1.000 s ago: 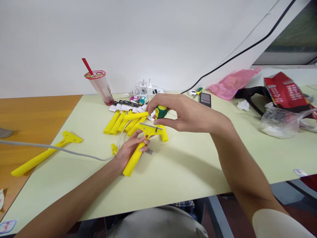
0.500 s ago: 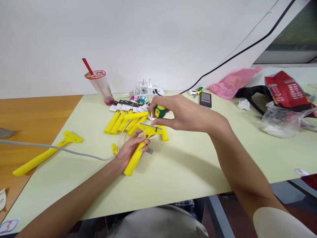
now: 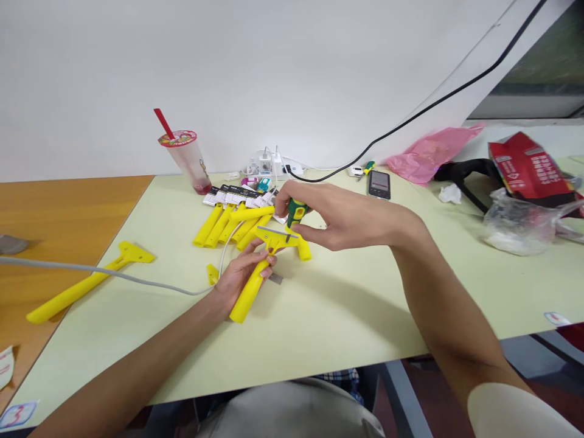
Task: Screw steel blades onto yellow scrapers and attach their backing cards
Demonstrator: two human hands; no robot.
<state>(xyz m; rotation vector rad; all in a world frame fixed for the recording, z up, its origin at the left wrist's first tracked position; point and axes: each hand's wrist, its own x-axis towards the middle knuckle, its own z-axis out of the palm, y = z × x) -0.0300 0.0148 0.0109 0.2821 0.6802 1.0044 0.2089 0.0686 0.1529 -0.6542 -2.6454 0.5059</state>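
Observation:
My left hand [image 3: 239, 275] is closed around the neck of a yellow scraper [image 3: 249, 296], its wide head facing up with a metal blade along the top edge. Pinched in my right hand [image 3: 335, 213] is a green and yellow screwdriver [image 3: 297, 212], its shaft pointing down at the right end of the scraper head. A loose metal blade [image 3: 275, 278] lies on the table just beyond my left fingers. Behind the hands, several yellow scraper handles [image 3: 218, 226] lie in a row beside black-and-white packets [image 3: 237, 196].
Another yellow scraper [image 3: 86, 286] lies at the left, crossed by a grey cable [image 3: 150, 285]. A drink cup [image 3: 188, 164] with a red straw stands behind. At the back are a power strip [image 3: 265, 163] and a phone [image 3: 379, 184]. Pink plastic [image 3: 431, 155] and a red bag [image 3: 529, 164] lie right.
My right hand has turned and shifted slightly right, with the screwdriver's handle now more upright. The left hand keeps the scraper in nearly the same place.

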